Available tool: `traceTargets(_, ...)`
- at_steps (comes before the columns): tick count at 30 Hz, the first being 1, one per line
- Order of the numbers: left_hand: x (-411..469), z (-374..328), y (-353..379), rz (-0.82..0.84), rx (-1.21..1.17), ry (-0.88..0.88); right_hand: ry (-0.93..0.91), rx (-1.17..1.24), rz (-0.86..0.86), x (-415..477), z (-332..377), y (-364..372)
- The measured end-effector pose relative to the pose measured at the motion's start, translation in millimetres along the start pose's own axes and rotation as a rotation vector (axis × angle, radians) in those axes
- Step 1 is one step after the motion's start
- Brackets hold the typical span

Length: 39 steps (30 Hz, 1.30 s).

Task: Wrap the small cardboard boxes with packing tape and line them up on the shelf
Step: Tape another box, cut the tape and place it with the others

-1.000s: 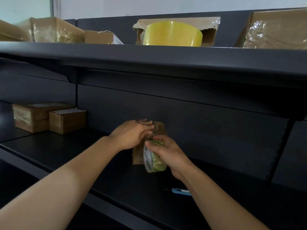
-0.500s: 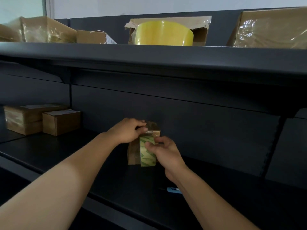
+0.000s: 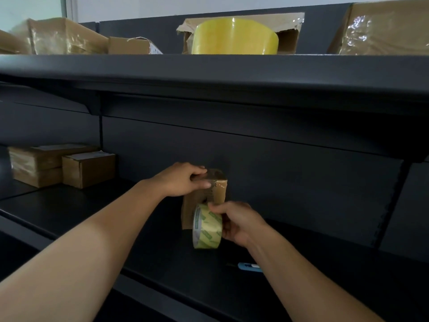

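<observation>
The right hand (image 3: pixel 236 223) is curled round a tape roll (image 3: pixel 206 226), held on edge low against the near face of a small box (image 3: pixel 219 189), with the forearm reaching in from the lower right. The left hand (image 3: pixel 183 180) grips the box's top left edge, thumb in front and wrist level. The box stands upright mid-shelf (image 3: pixel 116 217). It looks light and thin-walled, so it is best steadied at the corners, not squeezed. The roll is stiff and its tape sticky. A blue cutter (image 3: pixel 249 267) lies nearer, and two taped boxes (image 3: pixel 88 168) sit far left.
</observation>
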<state>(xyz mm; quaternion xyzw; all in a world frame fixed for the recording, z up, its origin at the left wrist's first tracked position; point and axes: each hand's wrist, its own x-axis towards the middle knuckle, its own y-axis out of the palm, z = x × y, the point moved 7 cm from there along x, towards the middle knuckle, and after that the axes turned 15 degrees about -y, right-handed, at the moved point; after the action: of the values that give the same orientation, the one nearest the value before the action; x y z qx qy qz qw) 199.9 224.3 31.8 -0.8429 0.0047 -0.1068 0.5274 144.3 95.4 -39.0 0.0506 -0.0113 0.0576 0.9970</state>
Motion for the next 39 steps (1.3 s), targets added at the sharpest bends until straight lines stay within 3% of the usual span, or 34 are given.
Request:
traceTargets(9,-2,-4,0,-0.069,-0.05,0.017,-0.055,0.009,0.035,0,-11,7)
traceTargets(16,-7,-24,2,0.012,-0.092,0.094,-0.075,0.016,0.146,-11,-3,1)
traceTargets(25,-12,-32,15,0.034,-0.017,0.137,-0.11,-0.484,0.215,-27,10,-44)
traceTargets(32,-15,-27,21,0.012,-0.002,0.098,0.058,-1.085,0.483,-45,-7,-80)
traceTargets(39,-19,-30,15,-0.039,-0.033,0.119,-0.052,-1.156,0.5,-48,-1,-79)
